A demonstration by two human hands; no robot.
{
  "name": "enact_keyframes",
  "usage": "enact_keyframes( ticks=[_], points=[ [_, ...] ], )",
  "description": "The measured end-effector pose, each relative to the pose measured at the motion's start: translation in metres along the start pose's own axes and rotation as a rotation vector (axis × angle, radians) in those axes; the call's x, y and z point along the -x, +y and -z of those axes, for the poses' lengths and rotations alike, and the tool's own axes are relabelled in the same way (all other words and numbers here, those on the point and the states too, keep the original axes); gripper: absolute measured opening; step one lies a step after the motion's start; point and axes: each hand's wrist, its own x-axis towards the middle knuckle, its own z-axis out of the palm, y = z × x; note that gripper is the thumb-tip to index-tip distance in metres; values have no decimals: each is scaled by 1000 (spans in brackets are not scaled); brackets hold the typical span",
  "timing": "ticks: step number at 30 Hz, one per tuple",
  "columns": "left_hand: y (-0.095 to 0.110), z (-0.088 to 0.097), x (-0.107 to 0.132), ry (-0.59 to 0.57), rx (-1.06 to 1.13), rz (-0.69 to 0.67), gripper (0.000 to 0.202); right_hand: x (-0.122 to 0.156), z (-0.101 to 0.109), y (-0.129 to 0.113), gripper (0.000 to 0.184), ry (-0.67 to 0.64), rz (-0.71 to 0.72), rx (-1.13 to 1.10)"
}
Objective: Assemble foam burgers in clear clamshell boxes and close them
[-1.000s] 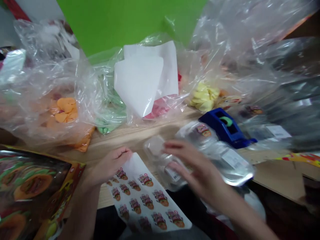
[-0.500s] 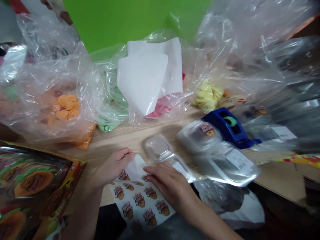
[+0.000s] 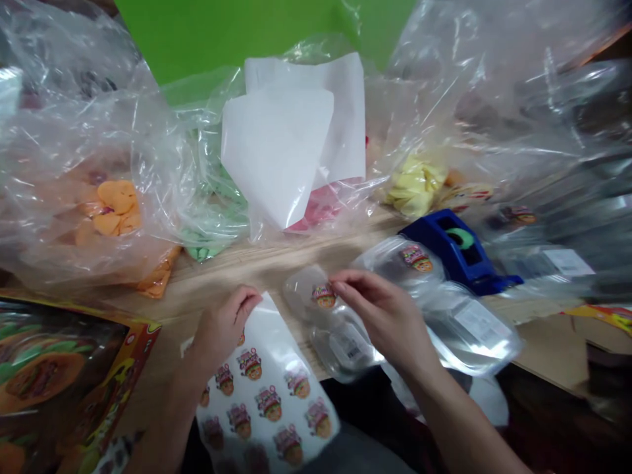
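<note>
Pale wooden tabletop [image 3: 237, 266] runs across the scene, crowded at the far side by clear plastic bags [image 3: 89, 131] of orange and green pieces. Near the middle, the right hand [image 3: 382, 313] pinches a round burger sticker [image 3: 324, 296] on a clear plastic clamshell container [image 3: 336, 342]. The left hand [image 3: 224, 326] lies curled on a white sticker sheet [image 3: 266, 395], its grip unclear. A blue tape dispenser [image 3: 457, 250] stands farther right.

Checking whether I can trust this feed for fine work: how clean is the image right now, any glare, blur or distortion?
In the head view, glare streaks the clear plastic bags at upper right, the clear plastic clamshell right of the right hand shines along its edge, the white sticker sheet stays fairly sharp, and wide-angle distortion slants the green backdrop's edges.
</note>
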Motion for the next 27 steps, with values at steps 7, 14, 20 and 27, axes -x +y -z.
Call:
enact_keyframes(
  ticks=[7, 14, 20, 27],
  points=[
    [18, -24, -1, 36, -232, -617, 24, -33, -6, 34, 18, -45, -180, 75],
    [27, -40, -6, 3, -258, -671, 21, -32, -6, 30, 27, -113, -96, 279],
    [23, -45, -8, -67, -298, -609, 17, -24, -22, 33, 37, 6, 103, 815],
    [20, -52, 0, -52, -48, -164, 18, -9, -21, 40, 36, -20, -23, 936]
  ],
)
